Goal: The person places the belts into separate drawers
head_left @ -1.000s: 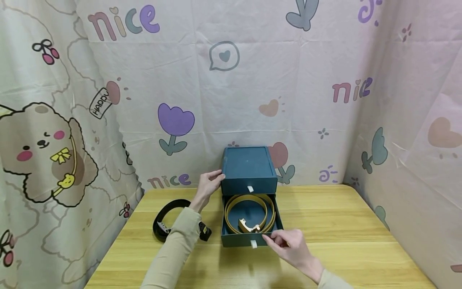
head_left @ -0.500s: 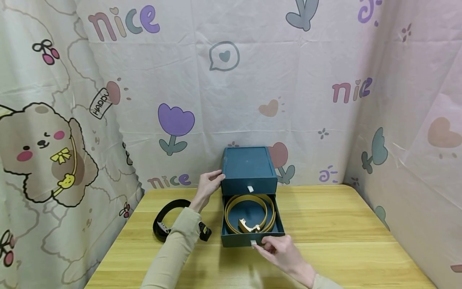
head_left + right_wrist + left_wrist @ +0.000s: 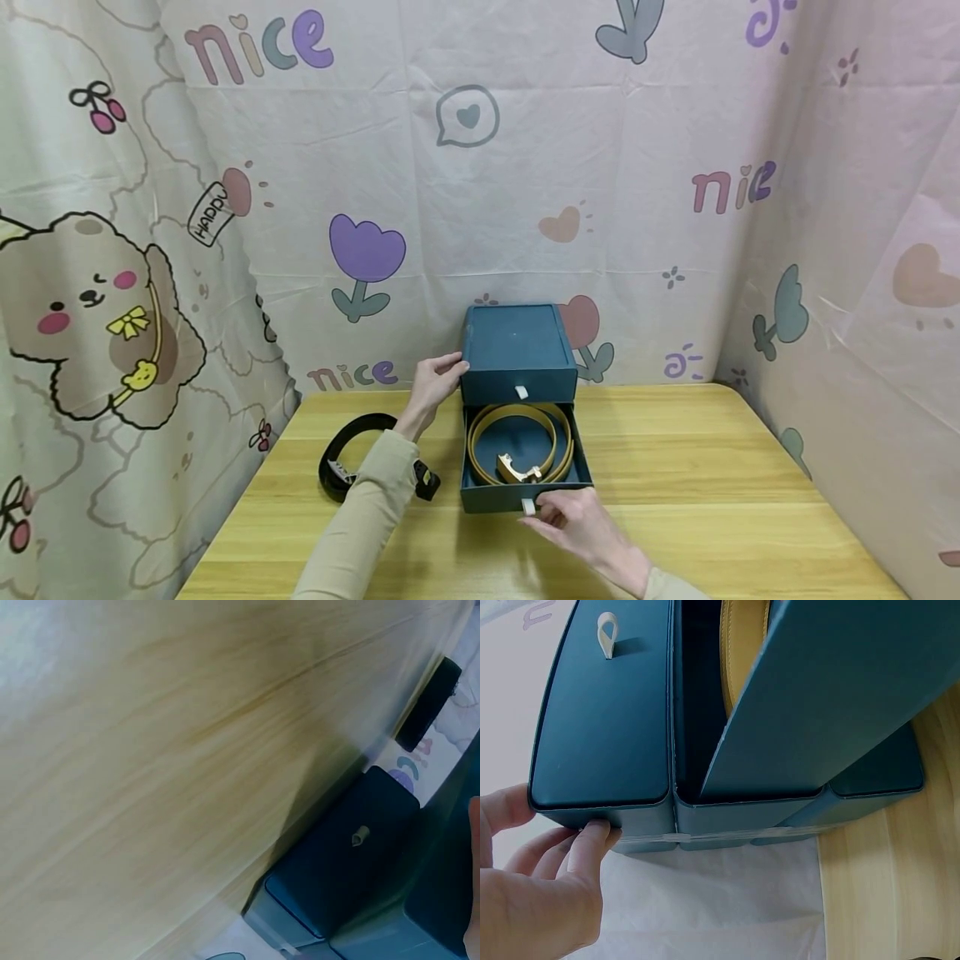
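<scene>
A dark teal stacked drawer box (image 3: 516,337) stands at the table's back. Its middle drawer (image 3: 491,500) is pulled out; a coiled tan belt (image 3: 557,442) with a gold buckle lies inside. My left hand (image 3: 433,385) grips the box's upper left edge; in the left wrist view its thumb (image 3: 589,847) presses the side wall. At the drawer front, my right hand (image 3: 585,529) has thumb and index finger around the white pull tab (image 3: 528,507). Only a sliver of finger (image 3: 474,877) shows in the right wrist view.
A coiled black belt (image 3: 330,479) with a silver buckle lies left of the box, partly behind the left sleeve (image 3: 363,508). Below the pulled drawer, another drawer front (image 3: 337,855) with a tab is shut. Printed cloth (image 3: 480,192) hangs behind the wooden table (image 3: 712,483).
My right hand has slid left along the drawer front, from its right corner to the pull tab. The left hand, the drawer and both belts stay where they were.
</scene>
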### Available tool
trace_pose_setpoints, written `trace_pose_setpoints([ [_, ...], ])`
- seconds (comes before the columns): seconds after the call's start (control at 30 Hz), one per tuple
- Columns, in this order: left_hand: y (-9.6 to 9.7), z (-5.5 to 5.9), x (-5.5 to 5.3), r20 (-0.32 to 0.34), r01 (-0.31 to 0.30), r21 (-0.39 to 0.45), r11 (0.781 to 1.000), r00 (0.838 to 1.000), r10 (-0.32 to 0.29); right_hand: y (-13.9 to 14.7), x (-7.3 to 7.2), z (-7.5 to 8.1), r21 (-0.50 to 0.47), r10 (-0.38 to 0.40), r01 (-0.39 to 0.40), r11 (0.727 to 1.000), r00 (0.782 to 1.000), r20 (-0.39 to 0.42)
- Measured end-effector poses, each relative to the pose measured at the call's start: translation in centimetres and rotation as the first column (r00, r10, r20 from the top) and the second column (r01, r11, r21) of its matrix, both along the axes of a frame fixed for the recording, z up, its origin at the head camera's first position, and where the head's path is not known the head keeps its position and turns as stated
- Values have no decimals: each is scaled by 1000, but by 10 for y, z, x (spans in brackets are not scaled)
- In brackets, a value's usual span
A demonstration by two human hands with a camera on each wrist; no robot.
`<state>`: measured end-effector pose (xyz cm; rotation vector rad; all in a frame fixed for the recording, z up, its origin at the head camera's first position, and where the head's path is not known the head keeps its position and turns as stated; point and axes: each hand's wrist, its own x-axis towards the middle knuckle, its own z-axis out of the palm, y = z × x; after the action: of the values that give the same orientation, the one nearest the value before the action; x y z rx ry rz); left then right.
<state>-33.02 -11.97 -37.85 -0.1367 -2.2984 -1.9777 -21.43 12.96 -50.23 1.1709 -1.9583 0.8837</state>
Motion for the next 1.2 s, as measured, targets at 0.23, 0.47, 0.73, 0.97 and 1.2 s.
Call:
trace_pose_setpoints([
  [0.23,0,0,-1,6,-3,3,1000,1000,3,-1,-1,0,5,0,0,1000,1000,-15],
  [0.47,0,0,-1,2,2,11,1000,1000,-2,-2,-1,-1,9,-8,8,1000,1000,-24],
  [0.73,0,0,1,8,-5,12,1000,1000,5,-3,0,0,25,-22,22,999,1000,-6],
  [0.97,1,0,1,16,-8,1,1000,1000,8,-3,0,-1,30,-27,27,999,1000,8],
  [1.2,0,0,1,14,-4,0,1000,1000,4,-3,-1,0,29,-42,42,999,999,2],
])
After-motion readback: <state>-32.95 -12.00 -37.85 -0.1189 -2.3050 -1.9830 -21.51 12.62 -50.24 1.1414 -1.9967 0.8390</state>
